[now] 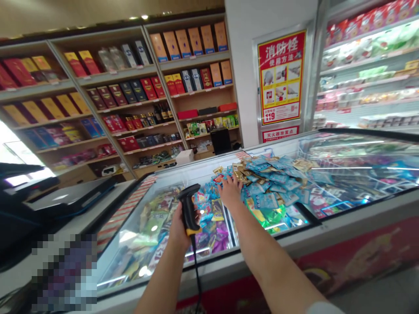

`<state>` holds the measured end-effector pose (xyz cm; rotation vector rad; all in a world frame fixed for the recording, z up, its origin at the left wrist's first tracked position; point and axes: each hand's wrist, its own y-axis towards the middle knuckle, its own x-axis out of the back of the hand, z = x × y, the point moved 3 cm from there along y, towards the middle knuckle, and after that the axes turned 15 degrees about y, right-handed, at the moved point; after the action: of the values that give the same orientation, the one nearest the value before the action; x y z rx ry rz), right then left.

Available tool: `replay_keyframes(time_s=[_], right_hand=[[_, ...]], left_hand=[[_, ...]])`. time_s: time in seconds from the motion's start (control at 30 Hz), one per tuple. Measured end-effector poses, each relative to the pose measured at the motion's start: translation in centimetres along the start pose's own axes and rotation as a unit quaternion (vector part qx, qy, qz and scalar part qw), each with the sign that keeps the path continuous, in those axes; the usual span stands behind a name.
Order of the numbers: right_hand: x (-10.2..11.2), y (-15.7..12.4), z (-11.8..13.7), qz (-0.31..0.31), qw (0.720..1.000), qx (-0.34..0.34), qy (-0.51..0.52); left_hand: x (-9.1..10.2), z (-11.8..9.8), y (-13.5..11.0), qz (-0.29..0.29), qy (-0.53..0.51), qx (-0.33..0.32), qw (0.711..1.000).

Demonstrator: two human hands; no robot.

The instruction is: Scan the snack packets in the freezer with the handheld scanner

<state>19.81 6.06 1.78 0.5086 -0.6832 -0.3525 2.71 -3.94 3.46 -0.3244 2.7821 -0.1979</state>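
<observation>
My left hand point(178, 227) is wrapped round the handle of a black and yellow barcode scanner point(189, 210), held upright above the glass with its cord hanging down. My right hand point(230, 192) reaches forward with its fingers apart, over the left end of a heap of small blue and gold snack packets point(273, 176). A small red packet point(218, 178) lies by its fingertips; whether the fingers touch it I cannot tell. The heap rests on the glass top of a chest freezer point(209, 261), with colourful bagged goods showing below the glass.
A counter with a flat dark device point(77, 194) stands at the left. Behind the freezer are shelves point(193, 59) of boxed goods and a red fire-hydrant poster point(279, 78). A lit display fridge point(369, 83) stands at the right. The scanner's cord point(197, 270) runs down between my arms.
</observation>
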Motion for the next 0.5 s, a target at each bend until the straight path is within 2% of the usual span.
replay_keyframes(time_s=[0.2,0.3,0.37,0.4,0.5], right_hand=[[0.5,-0.4,0.1,-0.008,1.0,0.006,0.026],[1.1,-0.5,1.2,-0.046,0.994,0.05,0.085],[1.7,-1.0,2.5,-0.049,0.984,0.086,0.151],[2.0,-1.4,3.1,-0.037,0.976,0.097,0.191],[3.0,-3.6,4.4,0.061,0.956,0.093,0.271]], left_hand=[[-1.0,0.4,-1.6,0.011,-0.034,0.006,0.999],[-1.1,0.8,-2.2,0.011,-0.042,0.013,0.999],[-1.2,0.8,-2.4,0.009,-0.056,0.006,0.998],[-1.3,0.7,-2.5,0.009,-0.062,0.001,0.998],[-2.1,0.4,-2.7,0.011,-0.073,-0.016,0.997]])
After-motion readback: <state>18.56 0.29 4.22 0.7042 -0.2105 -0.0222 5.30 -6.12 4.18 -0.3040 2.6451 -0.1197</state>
